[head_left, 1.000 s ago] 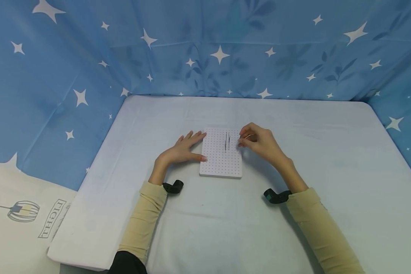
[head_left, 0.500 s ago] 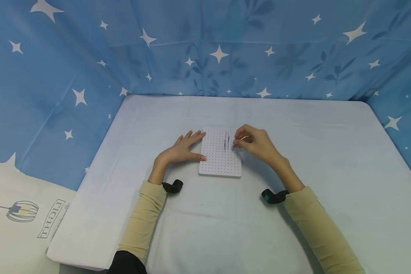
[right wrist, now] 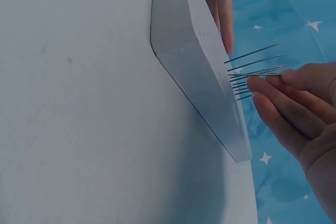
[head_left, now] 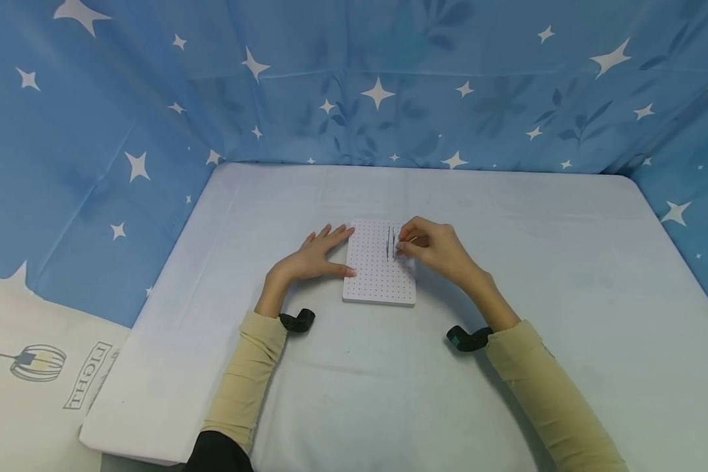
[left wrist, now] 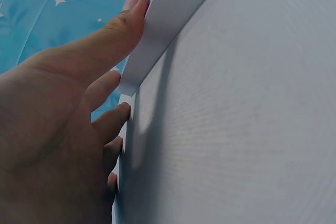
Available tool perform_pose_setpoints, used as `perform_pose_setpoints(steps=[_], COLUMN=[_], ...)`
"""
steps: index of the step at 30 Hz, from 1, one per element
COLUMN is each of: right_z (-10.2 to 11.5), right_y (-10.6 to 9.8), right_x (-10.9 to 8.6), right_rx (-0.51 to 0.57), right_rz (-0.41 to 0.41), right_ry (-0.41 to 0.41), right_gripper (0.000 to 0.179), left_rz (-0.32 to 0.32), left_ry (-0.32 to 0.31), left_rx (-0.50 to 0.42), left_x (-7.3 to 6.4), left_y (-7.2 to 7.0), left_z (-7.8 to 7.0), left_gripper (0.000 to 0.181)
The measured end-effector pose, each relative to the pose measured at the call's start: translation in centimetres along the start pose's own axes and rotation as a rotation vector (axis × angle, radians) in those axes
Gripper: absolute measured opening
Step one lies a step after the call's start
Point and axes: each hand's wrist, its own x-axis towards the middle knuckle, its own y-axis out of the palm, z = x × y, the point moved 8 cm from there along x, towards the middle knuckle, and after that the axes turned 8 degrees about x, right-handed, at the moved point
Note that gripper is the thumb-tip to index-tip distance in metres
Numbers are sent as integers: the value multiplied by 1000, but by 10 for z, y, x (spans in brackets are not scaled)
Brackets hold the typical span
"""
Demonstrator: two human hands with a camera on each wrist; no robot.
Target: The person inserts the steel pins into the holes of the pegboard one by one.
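A white board [head_left: 379, 283] dotted with rows of small holes lies on the table. Several thin metal needles [right wrist: 253, 53] stand up from it in lines, seen side-on in the right wrist view. My left hand [head_left: 308, 261] rests at the board's left side, thumb and fingers extended; the thumb [left wrist: 118, 32] touches the edge. Over the board's right half, my right hand [head_left: 439, 248] pinches a thin needle [right wrist: 257, 75] between thumb and fingertips. That needle's far end is at the board surface beside the standing ones; whether it sits in a hole I cannot tell.
A white cloth covers the table [head_left: 354, 393]. Behind it hangs a blue curtain [head_left: 307, 85] with white stars. Each wrist wears a black camera mount, one near the left cuff [head_left: 265, 328]. A cream printed cloth [head_left: 41, 393] lies at the lower left.
My right hand has moved left from the board's right edge to beside the standing needles, still pinching the needle. The left hand and the board have stayed put.
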Motion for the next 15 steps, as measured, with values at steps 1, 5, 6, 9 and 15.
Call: perform_pose_setpoints(steps=[1,5,6,9,15], right_z=[0,2,3,4,5], right_y=[0,2,2,3,8], right_x=[0,1,1,1,1], right_rx=[3,3,1,-4,-32], right_rz=[1,6,7,10,41], right_ry=[-4,-24,-28,-35,-49], right_gripper=[10,10,10,10,12], left_rz=[0,0,0,-1,-5], left_ry=[0,-3,-4,-6,-2], left_rx=[1,1,-1,-5,-12], left_x=[0,0,0,0,1], left_y=[0,0,-1,0,1], left_z=[0,0,0,1,1], left_gripper=[99,99,99,99,98])
